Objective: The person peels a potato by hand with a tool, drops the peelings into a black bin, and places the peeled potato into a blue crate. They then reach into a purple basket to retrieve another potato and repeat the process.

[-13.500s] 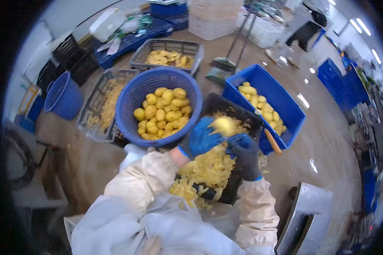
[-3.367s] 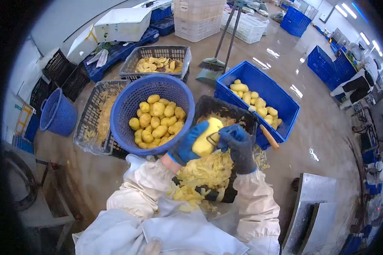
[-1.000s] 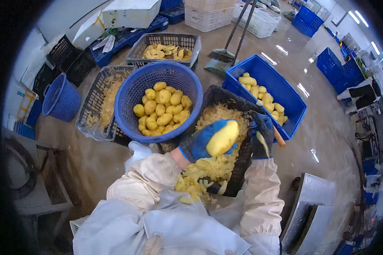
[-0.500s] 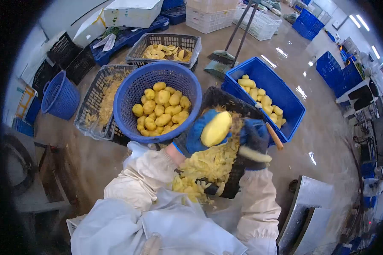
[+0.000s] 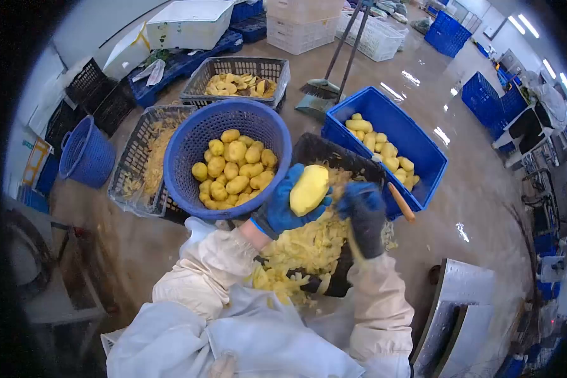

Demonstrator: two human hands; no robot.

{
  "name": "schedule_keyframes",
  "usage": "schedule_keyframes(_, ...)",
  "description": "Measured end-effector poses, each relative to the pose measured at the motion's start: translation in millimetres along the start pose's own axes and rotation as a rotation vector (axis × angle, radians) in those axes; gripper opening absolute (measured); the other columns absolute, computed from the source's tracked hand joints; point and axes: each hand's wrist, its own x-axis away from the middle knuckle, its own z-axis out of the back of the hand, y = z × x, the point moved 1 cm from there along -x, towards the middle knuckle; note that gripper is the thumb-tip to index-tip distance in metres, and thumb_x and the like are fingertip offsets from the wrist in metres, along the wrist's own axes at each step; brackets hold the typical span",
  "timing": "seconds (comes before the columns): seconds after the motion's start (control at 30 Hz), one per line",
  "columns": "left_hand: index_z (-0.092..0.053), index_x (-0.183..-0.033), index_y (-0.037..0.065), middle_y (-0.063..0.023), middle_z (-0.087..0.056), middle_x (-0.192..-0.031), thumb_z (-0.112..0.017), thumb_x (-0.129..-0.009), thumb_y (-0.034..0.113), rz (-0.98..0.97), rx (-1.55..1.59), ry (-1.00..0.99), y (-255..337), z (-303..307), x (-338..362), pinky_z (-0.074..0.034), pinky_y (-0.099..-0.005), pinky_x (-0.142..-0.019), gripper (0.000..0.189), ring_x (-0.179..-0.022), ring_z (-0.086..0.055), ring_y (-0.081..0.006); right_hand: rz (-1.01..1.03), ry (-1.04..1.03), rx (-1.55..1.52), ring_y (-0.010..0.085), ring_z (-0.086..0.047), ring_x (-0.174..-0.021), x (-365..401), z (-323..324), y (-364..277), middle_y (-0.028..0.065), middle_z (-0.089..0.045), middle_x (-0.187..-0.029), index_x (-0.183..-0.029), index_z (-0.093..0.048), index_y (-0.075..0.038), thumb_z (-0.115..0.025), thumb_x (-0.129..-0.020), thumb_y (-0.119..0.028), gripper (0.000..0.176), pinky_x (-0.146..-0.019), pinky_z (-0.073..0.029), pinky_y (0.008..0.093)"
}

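Note:
My left hand (image 5: 288, 200), in a blue and dark glove, is closed around a large potato (image 5: 309, 190) with a smooth pale yellow surface. To its right, my right hand (image 5: 364, 217), gloved alike, is blurred by motion. Its fingers are curled around a slim pale-handled tool (image 5: 355, 244), whose working end I cannot make out. Both hands are over a black crate (image 5: 315, 148) heaped with yellow peelings (image 5: 305, 249). A wooden handle (image 5: 401, 201) leans at the crate's right side, apart from my right hand.
Left of my hands stands a blue round basket (image 5: 179, 176) of potatoes. A blue bin (image 5: 425, 148) at the right holds smooth pale potatoes. Black crates (image 5: 129, 148) with scraps are behind the basket. A broom and dustpan (image 5: 318, 101) stand farther back. The floor looks wet.
My left hand has turned the potato slightly and moved it a little left. My right hand has swung left, closer to the potato, and the pale handle now points down toward the wrist.

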Motion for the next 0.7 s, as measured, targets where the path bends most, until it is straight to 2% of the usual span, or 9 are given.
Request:
schedule_keyframes(0.17,-0.053,-0.118,0.006,-0.0169,-0.058,-0.112,-0.048,-0.09,0.046,-0.11,0.118,0.11,-5.8,7.6,-6.8,-0.055,-0.0427,-0.074,0.049,-0.093,-0.061,-0.0288,0.24,-0.195,0.383,0.0109,-0.057,-0.066,4.2,-8.1,32.8,0.0045,-0.061,-0.075,-0.088,-0.058,-0.003,-0.062,-0.085,-0.013,0.011,-0.059,-0.046,0.0238)
schedule_keyframes(0.27,-0.052,-0.119,0.005,-0.0182,-0.058,-0.111,-0.052,-0.089,0.042,0.019,0.112,0.012,-5.8,-2.3,-0.2,-0.055,-0.0413,-0.073,0.048,-0.092,-0.061,-0.0304,0.177,0.155,-0.011,0.011,-0.056,-0.064,-23.9,24.3,18.9,0.0042,-0.062,-0.076,-0.087,-0.059,-0.003,-0.063,-0.084,-0.014,0.011,-0.057,-0.045,0.0237)
schedule_keyframes(0.37,-0.051,-0.12,0.004,-0.0179,-0.058,-0.112,-0.054,-0.09,0.037,0.048,0.066,0.032,-3.0,-2.9,-4.6,-0.056,-0.0398,-0.072,0.045,-0.091,-0.061,-0.0303,0.141,0.112,0.019,0.011,-0.055,-0.061,-18.3,18.2,17.1,0.0041,-0.062,-0.075,-0.083,-0.06,-0.003,-0.063,-0.084,-0.014,0.011,-0.056,-0.045,0.0245)
schedule_keyframes(0.43,-0.05,-0.121,0.003,-0.017,-0.057,-0.113,-0.051,-0.092,0.033,-0.047,-0.074,0.057,-5.5,1.8,-7.3,-0.055,-0.0386,-0.073,0.042,-0.091,-0.061,-0.0296,0.187,-0.092,0.385,0.0115,-0.058,-0.06,5.4,-14.1,13.4,0.0063,-0.063,-0.072,-0.086,-0.062,0.0,-0.063,-0.084,-0.011,0.011,-0.054,-0.046,0.0221)
schedule_keyframes(0.47,-0.049,-0.123,0.002,-0.0164,-0.058,-0.113,-0.051,-0.092,0.034,-0.021,-0.201,0.066,-7.5,1.8,-2.1,-0.055,-0.0382,-0.074,0.044,-0.092,-0.062,-0.0298,0.043,-0.071,0.143,0.0104,-0.054,-0.056,-5.6,-7.1,-2.4,0.0028,-0.06,-0.067,-0.079,-0.06,-0.003,-0.06,-0.087,-0.017,0.016,-0.052,-0.042,0.022)
schedule_keyframes(0.57,-0.045,-0.127,0.002,-0.017,-0.059,-0.113,-0.051,-0.091,0.036,0.063,-0.197,-0.04,-14.1,-0.5,3.7,-0.055,-0.0391,-0.073,0.049,-0.094,-0.062,-0.0313,0.153,0.181,-0.064,0.0113,-0.055,-0.054,-60.2,79.8,32.6,0.0042,-0.061,-0.067,-0.08,-0.059,-0.003,-0.06,-0.086,-0.016,0.015,-0.05,-0.042,0.0212)
schedule_keyframes(0.6,-0.045,-0.127,0.002,-0.017,-0.059,-0.113,-0.051,-0.091,0.036,0.064,-0.208,-0.046,-10.3,-4.2,3.0,-0.055,-0.0391,-0.073,0.049,-0.094,-0.062,-0.0313,0.376,0.186,0.44,0.0115,-0.054,-0.051,-50.5,58.1,8.4,0.0043,-0.061,-0.066,-0.085,-0.059,-0.002,-0.061,-0.084,-0.014,0.012,-0.048,-0.041,0.0211)
schedule_keyframes(0.63,-0.044,-0.128,0.003,-0.0184,-0.058,-0.113,-0.051,-0.091,0.037,0.05,-0.136,0.011,-7.0,-8.0,3.3,-0.055,-0.0395,-0.071,0.051,-0.094,-0.062,-0.0322,0.383,0.189,0.44,0.0115,-0.054,-0.051,-35.4,35.1,0.1,0.0043,-0.061,-0.066,-0.085,-0.059,-0.002,-0.061,-0.084,-0.014,0.012,-0.048,-0.041,0.0211)
schedule_keyframes(0.7,-0.043,-0.129,0.003,-0.0199,-0.057,-0.114,-0.051,-0.091,0.039,0.034,-0.059,0.069,-4.0,-6.1,2.5,-0.055,-0.0399,-0.07,0.053,-0.094,-0.062,-0.0332,-0.006,-0.119,0.006,0.0109,-0.051,-0.05,-7.4,0.2,1.6,0.0028,-0.059,-0.064,-0.088,-0.059,-0.001,-0.06,-0.085,-0.01,0.01,-0.049,-0.041,0.0202)
